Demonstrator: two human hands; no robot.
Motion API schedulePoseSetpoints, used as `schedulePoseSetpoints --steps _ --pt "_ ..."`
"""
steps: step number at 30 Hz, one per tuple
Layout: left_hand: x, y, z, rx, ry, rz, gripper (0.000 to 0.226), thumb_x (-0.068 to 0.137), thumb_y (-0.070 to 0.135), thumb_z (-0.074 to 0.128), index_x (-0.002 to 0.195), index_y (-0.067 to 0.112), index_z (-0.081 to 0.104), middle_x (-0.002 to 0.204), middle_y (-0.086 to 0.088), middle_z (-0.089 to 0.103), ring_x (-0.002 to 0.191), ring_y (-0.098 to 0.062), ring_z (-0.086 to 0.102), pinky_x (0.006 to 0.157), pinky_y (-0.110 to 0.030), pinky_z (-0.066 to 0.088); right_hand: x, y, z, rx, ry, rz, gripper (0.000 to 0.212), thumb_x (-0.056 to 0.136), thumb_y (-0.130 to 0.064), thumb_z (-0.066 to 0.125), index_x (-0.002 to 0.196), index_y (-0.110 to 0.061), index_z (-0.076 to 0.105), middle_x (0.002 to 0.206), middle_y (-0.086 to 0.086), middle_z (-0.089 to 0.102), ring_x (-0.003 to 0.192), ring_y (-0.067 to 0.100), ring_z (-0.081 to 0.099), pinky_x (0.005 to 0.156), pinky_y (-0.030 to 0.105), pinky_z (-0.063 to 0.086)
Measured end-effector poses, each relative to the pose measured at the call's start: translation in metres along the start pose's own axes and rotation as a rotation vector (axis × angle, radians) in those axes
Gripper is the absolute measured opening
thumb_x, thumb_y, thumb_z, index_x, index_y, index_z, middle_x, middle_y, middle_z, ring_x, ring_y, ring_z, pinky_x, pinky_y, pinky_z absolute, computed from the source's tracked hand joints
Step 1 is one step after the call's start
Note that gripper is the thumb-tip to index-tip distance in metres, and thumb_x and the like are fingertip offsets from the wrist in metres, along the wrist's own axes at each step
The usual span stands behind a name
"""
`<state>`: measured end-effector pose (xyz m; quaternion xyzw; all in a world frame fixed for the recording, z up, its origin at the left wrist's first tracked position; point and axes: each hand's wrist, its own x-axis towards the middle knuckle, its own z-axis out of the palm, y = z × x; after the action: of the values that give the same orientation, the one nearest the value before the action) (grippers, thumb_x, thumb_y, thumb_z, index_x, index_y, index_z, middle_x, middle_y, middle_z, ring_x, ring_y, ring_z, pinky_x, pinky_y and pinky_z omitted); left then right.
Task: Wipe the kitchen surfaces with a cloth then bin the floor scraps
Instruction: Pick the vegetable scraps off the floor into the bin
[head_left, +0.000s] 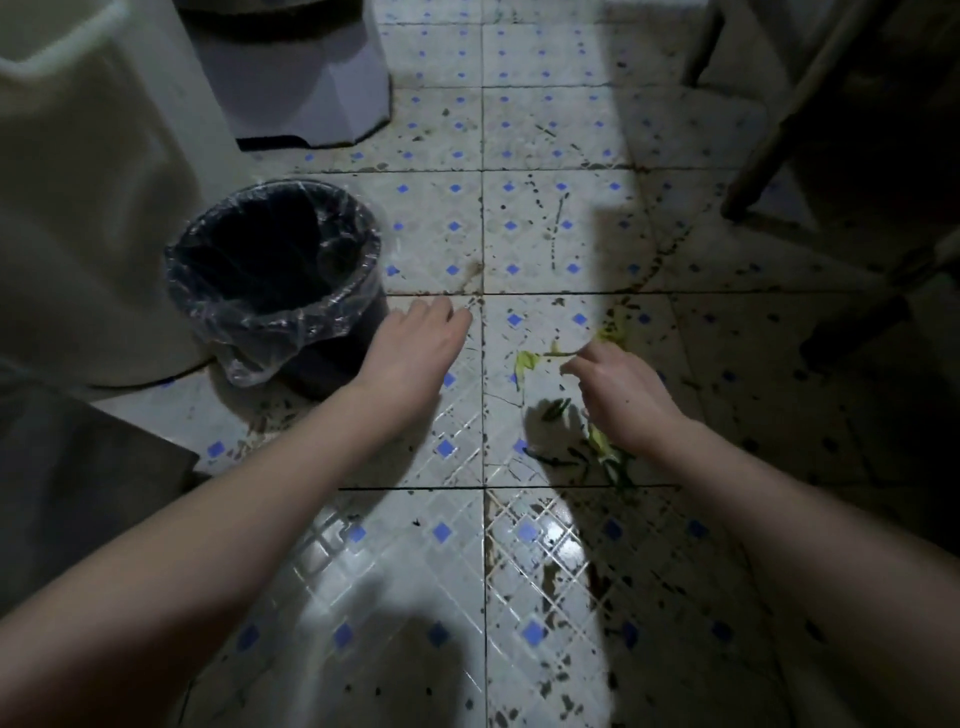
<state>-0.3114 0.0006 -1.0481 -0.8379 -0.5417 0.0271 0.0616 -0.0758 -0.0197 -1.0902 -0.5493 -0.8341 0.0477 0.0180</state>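
Green and yellow vegetable scraps lie scattered on the tiled floor, some more under my right wrist. My right hand hovers low over them, its fingers pinched on a thin green stem. My left hand reaches forward just right of the bin, fingers loosely together, holding nothing. The dark bin with a clear plastic liner stands left of centre.
A white appliance rises at the left and a pale grey base sits behind the bin. Dark chair or table legs stand at the right. The floor is speckled with dirt stains.
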Motion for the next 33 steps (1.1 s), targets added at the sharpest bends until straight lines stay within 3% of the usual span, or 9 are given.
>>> schedulePoseSetpoints --steps 3,7,13,19,24,26,30,33 --pt "0.011 0.013 0.013 -0.016 -0.041 0.038 0.054 0.071 -0.003 0.061 0.12 0.012 0.043 0.114 -0.01 0.049 0.1 -0.029 0.049 0.071 -0.034 0.032 -0.007 0.014 0.009 0.034 0.009 0.062 0.041 0.086 -0.001 0.052 0.124 -0.016 0.057 0.116 0.006 0.056 0.102 0.024 0.051 0.078 0.032 0.042" --pt "0.025 0.029 0.035 -0.029 -0.103 0.071 0.052 0.076 0.0 0.061 0.123 0.014 0.041 0.116 -0.008 0.049 0.103 -0.028 0.049 0.076 -0.034 0.037 -0.012 0.029 0.026 0.074 0.006 0.149 0.044 0.082 0.004 0.054 0.122 -0.014 0.06 0.118 0.008 0.058 0.106 0.026 0.051 0.081 0.036 0.045" --pt "0.045 0.043 0.066 -0.025 -0.185 0.111 0.052 0.08 0.0 0.058 0.127 0.013 0.039 0.121 -0.009 0.049 0.107 -0.027 0.051 0.081 -0.035 0.041 -0.023 0.048 0.054 0.134 -0.028 0.201 0.037 0.072 0.012 0.062 0.105 -0.004 0.066 0.097 0.015 0.06 0.085 0.031 0.057 0.068 0.035 0.05" --pt "0.065 0.053 0.087 -0.067 -0.209 0.127 0.051 0.083 -0.001 0.056 0.129 0.012 0.038 0.125 -0.01 0.047 0.108 -0.027 0.051 0.083 -0.037 0.042 -0.022 0.059 0.064 0.153 0.002 0.229 0.021 0.08 0.001 0.059 0.097 -0.01 0.063 0.097 0.01 0.058 0.084 0.027 0.054 0.065 0.026 0.038" --pt "0.083 0.06 0.103 -0.095 -0.239 0.137 0.07 0.081 0.0 0.062 0.14 0.013 0.026 0.141 -0.009 0.038 0.116 -0.028 0.048 0.088 -0.039 0.043 -0.009 0.065 0.068 0.186 0.006 0.24 0.027 0.079 -0.001 0.064 0.104 -0.009 0.063 0.099 0.01 0.06 0.09 0.028 0.054 0.067 0.025 0.033" --pt "0.088 0.062 0.108 -0.098 -0.238 0.149 0.076 0.081 -0.001 0.062 0.143 0.013 0.022 0.144 -0.009 0.035 0.12 -0.029 0.047 0.093 -0.041 0.043 -0.004 0.069 0.068 0.216 0.005 0.253 0.029 0.077 -0.002 0.067 0.105 -0.009 0.062 0.102 0.01 0.059 0.094 0.028 0.053 0.069 0.027 0.037" --pt "0.096 0.065 0.115 -0.104 -0.217 0.154 0.071 0.08 -0.003 0.061 0.14 0.014 0.027 0.134 -0.01 0.045 0.114 -0.029 0.05 0.091 -0.042 0.045 0.001 0.076 0.07 0.227 0.044 0.285 0.02 0.082 0.001 0.06 0.1 -0.008 0.061 0.102 0.01 0.058 0.093 0.028 0.052 0.067 0.029 0.037" --pt "0.099 0.067 0.121 -0.112 -0.226 0.149 0.054 0.081 -0.004 0.058 0.13 0.012 0.038 0.117 -0.012 0.052 0.102 -0.029 0.052 0.079 -0.037 0.043 0.002 0.082 0.076 0.239 0.057 0.323 0.017 0.087 -0.001 0.055 0.1 -0.01 0.061 0.101 0.007 0.057 0.092 0.025 0.052 0.068 0.027 0.033"
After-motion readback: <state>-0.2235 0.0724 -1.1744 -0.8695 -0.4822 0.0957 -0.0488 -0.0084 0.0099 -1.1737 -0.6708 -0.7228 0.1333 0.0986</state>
